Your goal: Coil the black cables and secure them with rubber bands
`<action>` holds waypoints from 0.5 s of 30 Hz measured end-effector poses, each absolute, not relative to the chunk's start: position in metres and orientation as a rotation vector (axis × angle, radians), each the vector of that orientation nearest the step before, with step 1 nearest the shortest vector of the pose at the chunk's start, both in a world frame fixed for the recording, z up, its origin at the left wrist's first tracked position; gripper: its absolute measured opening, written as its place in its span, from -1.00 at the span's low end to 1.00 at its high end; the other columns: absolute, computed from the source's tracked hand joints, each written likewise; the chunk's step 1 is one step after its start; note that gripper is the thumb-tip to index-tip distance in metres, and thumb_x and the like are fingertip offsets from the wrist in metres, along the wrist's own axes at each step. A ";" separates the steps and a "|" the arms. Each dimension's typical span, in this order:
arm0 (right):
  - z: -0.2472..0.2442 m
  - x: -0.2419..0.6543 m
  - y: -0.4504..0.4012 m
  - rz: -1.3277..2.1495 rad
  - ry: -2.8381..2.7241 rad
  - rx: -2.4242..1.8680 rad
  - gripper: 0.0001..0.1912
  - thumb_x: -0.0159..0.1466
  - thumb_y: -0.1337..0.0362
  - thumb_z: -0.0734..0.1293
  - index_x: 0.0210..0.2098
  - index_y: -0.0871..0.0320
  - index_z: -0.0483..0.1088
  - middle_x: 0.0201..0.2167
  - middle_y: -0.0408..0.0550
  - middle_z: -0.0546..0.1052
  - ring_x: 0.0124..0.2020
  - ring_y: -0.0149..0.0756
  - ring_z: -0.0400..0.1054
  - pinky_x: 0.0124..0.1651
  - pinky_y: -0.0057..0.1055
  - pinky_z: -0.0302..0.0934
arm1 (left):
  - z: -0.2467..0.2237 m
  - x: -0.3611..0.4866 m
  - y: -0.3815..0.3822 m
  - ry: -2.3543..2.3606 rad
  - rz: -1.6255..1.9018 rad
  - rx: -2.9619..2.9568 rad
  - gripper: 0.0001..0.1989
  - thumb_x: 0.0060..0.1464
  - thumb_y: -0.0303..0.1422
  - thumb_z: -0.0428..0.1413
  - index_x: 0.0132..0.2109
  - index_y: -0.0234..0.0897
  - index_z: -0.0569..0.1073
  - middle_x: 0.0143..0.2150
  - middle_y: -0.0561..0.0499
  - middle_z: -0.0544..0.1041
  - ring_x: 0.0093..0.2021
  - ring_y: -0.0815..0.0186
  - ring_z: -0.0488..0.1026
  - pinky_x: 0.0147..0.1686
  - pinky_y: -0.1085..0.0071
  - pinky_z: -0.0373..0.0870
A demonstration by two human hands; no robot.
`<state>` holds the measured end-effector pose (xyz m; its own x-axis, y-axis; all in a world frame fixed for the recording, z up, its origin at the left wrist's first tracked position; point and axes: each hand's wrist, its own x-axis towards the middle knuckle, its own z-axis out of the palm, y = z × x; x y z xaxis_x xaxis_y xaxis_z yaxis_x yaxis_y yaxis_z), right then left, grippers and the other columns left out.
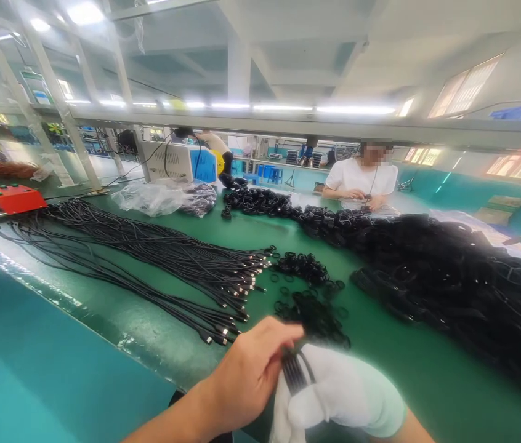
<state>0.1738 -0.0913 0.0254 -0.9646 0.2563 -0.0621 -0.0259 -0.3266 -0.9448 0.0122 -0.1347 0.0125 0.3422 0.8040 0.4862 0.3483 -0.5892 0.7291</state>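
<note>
My left hand [246,372] is bare and pinches a coiled black cable [295,369] at the bottom centre. My right hand [341,391], in a white glove, grips the same coil from the right. Just beyond my hands lie several small black rubber bands [309,289] scattered on the green table [380,344]. To the left, a spread of straight black cables [149,252] lies with metal plugs pointing toward me.
A large heap of coiled black cables [449,277] fills the right side. A red box [12,198] sits at far left, clear plastic bags [159,197] and a white-blue machine [180,161] at the back. A person in white [359,178] works across the table.
</note>
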 end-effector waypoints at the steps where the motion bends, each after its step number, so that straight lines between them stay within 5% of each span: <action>1: 0.029 0.175 -0.093 2.389 -1.714 -0.340 -0.77 0.00 0.23 0.40 -0.45 0.32 0.52 -0.59 -0.05 0.50 -0.58 -0.41 0.31 -0.39 -0.48 0.22 | 0.017 0.012 -0.134 0.977 1.129 2.144 -0.68 0.12 -0.58 -0.09 -0.03 -0.27 0.39 -0.21 -0.07 0.45 -0.25 0.36 0.40 -0.26 0.50 0.36; 6: 0.050 0.175 -0.107 2.251 -1.755 -0.419 -0.67 0.06 0.11 0.35 -0.50 0.31 0.52 -0.59 -0.01 0.50 -0.51 -0.33 0.37 -0.30 -0.39 0.27 | 0.027 0.013 -0.131 0.895 1.222 2.244 -0.74 0.14 -0.55 -0.11 -0.13 -0.35 0.44 -0.27 -0.10 0.49 -0.27 0.35 0.41 -0.27 0.50 0.35; 15: 0.070 0.211 -0.112 1.826 -1.802 -0.823 -0.41 0.15 -0.17 0.18 -0.20 0.23 0.47 -0.28 0.09 0.53 -0.21 -0.07 0.39 -0.13 -0.21 0.26 | 0.037 0.006 -0.133 0.832 1.223 2.261 -0.74 0.09 -0.61 -0.10 -0.15 -0.37 0.43 -0.26 -0.10 0.46 -0.25 0.36 0.41 -0.24 0.51 0.35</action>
